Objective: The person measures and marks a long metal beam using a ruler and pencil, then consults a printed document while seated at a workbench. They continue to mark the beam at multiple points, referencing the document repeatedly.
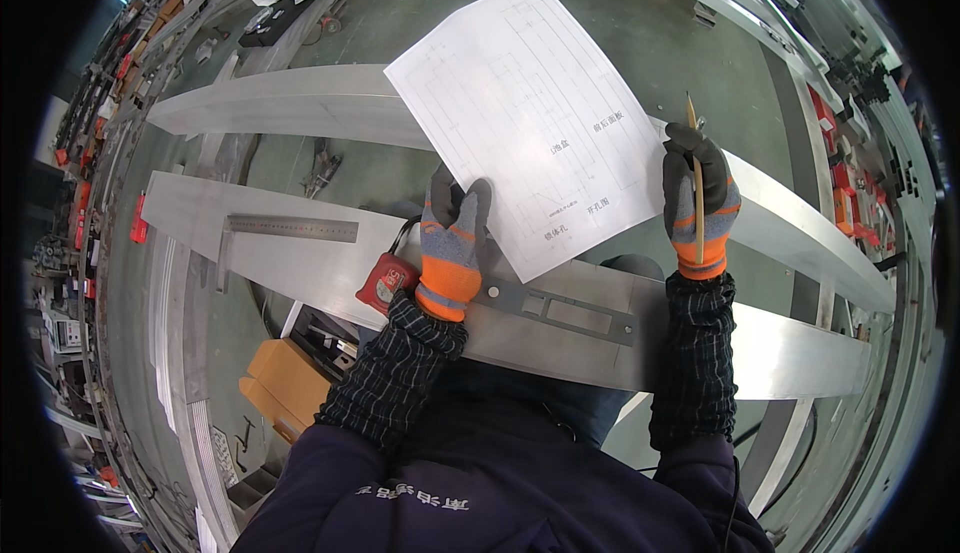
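Note:
A white sheet with a line drawing (520, 123) is held up over the metal beams, tilted. My left hand (455, 243), in a grey and orange glove, is closed on its lower left edge. My right hand (700, 198), gloved alike, has its fingers closed around a pencil (699, 203) pointing up, and touches the sheet's right corner. Beside my left wrist is a red tape measure (387, 281) with a black strap. Under the sheet, a flat grey plate with rectangular cut-outs (510, 300) lies on the nearer silvery beam (790, 353).
A steel square (300, 228) rests on the nearer beam at left. Beyond it runs a second beam (290, 98). An open cardboard box (285, 388) is at lower left. Long metal profiles (185, 373) and shelves with red boxes (845, 208) line the sides.

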Demonstrator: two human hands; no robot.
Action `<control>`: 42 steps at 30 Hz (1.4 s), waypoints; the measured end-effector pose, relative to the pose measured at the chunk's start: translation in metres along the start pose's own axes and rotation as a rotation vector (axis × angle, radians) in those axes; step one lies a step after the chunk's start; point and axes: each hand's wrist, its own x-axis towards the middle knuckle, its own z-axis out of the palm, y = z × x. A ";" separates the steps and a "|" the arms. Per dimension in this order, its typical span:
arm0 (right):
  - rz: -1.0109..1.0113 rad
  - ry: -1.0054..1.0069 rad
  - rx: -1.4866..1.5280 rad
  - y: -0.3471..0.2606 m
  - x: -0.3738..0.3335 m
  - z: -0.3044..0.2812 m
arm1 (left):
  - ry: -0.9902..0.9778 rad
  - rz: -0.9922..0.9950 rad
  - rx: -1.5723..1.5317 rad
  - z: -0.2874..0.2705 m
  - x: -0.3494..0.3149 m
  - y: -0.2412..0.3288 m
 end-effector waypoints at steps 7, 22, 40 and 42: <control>0.016 0.005 0.005 -0.002 0.000 0.000 | -0.028 -0.106 0.043 -0.003 0.002 0.012; 0.030 0.003 -0.020 -0.006 0.001 -0.001 | 0.045 -0.329 -0.384 0.001 0.005 0.015; 0.028 0.009 -0.009 -0.009 0.002 0.000 | 0.047 0.184 0.233 -0.002 -0.001 -0.005; 0.030 0.008 -0.016 -0.010 0.002 0.000 | 0.042 0.069 0.126 -0.002 -0.001 -0.007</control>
